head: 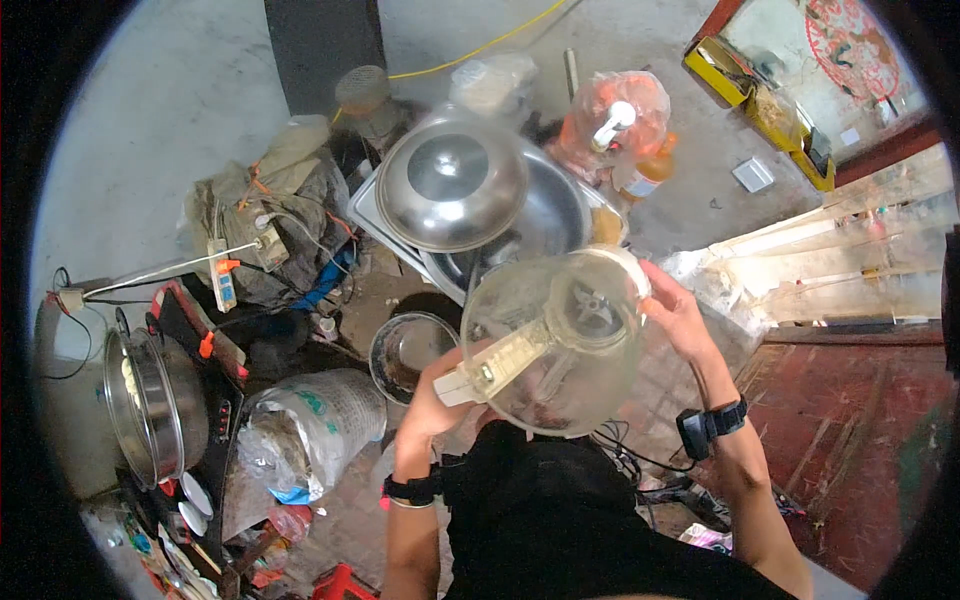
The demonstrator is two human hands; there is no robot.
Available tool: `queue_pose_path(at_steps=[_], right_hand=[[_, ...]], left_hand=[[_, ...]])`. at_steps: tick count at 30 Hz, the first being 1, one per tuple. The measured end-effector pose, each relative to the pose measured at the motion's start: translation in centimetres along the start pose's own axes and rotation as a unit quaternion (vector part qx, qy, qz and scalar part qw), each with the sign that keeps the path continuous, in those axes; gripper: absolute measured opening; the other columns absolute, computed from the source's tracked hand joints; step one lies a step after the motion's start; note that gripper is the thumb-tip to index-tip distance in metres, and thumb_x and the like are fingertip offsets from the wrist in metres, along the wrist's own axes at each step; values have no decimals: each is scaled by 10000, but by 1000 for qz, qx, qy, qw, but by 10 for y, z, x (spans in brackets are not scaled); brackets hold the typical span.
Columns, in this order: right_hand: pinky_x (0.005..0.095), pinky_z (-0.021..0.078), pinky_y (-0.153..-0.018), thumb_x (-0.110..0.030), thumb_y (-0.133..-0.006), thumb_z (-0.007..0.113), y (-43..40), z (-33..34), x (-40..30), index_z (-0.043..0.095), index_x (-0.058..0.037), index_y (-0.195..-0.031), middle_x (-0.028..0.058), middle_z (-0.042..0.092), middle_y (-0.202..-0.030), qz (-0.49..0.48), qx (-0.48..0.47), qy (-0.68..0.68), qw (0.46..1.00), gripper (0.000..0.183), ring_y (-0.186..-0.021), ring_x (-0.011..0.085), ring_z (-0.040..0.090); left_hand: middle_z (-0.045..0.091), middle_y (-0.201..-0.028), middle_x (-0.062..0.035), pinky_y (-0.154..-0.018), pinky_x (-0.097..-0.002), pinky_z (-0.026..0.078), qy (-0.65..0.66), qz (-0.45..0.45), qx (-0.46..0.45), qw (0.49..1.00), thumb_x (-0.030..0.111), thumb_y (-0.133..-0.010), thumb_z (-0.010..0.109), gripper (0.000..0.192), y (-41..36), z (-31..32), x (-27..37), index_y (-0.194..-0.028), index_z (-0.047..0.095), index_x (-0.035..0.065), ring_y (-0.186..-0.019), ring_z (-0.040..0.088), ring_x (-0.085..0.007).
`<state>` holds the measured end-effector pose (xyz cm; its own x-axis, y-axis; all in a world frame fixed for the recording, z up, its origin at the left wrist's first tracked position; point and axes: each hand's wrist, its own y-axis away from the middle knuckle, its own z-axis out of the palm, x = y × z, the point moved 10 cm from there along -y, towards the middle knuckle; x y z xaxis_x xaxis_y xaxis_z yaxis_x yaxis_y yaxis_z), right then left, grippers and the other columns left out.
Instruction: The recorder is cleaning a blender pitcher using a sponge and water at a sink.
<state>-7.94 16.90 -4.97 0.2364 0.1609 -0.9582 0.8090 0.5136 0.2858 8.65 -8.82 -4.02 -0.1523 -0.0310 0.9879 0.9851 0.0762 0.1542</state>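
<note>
A large clear plastic blender jug [517, 300] with a cream handle is held up in front of my body. Inside its base a metal blade [592, 304] shows. My left hand [435, 394] grips the jug at the handle side, its fingers partly hidden behind the jug. On the other side, my right hand [675, 307] holds the jug's cream base ring [622, 262]. Beyond the jug, a domed steel lid [450, 187] rests tilted over a steel sink basin [551, 199]. Below and left of the basin stands a clear round tub [409, 352].
To the left are a power strip [221, 281], a woven plastic sack [322, 420] and a steel pot [169, 405] with a glass lid. An orange bottle [649, 176] stands behind the basin. A red wooden door [840, 412] lies at the right. Black cables [626, 442] hang near my waist.
</note>
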Motion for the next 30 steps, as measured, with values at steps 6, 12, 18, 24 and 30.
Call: queue_pose_path(at_steps=[6,12,18,24,30], right_hand=[[341,387,-955,-72,-796,640,-8,-7,-15,336,3,-1355,75,428,-1332,-19,1,-44,999,641,-1143,188,468],[325,368,-977,-71,-815,627,-7,7,13,317,-6,-1364,80,442,-1324,8,-43,-149,988,634,-1175,183,447],[293,364,-992,-96,-876,552,-5,10,8,351,-6,-1344,60,466,-1298,53,-18,-108,993,517,-1165,149,456],[276,464,-844,-224,-887,557,8,46,28,446,-48,-1290,26,559,-1159,37,-66,-203,976,453,-1000,127,550],[332,434,-892,-289,-867,549,-1,95,69,440,-26,-1265,114,521,-1201,95,-231,-155,956,489,-1050,217,522]], left_hand=[[572,-1173,-118,-924,-312,405,40,61,-26,997,-102,-593,672,497,-20,5,22,-1070,586,11,-1099,526,-208],[586,-1073,-125,-886,-333,416,63,2,-11,998,-25,-587,738,412,-10,3,27,-967,579,-7,-1033,544,-243],[613,-999,-87,-813,-282,434,-45,127,-12,991,18,-669,690,388,0,21,59,-1040,584,-17,-921,575,-163],[623,-955,-60,-742,-241,449,-1,44,14,999,101,-684,754,433,5,25,72,-1057,573,-24,-857,582,-114],[632,-721,-64,-586,-244,449,-91,64,126,986,86,-692,736,210,18,15,111,-822,601,-9,-655,594,-110]])
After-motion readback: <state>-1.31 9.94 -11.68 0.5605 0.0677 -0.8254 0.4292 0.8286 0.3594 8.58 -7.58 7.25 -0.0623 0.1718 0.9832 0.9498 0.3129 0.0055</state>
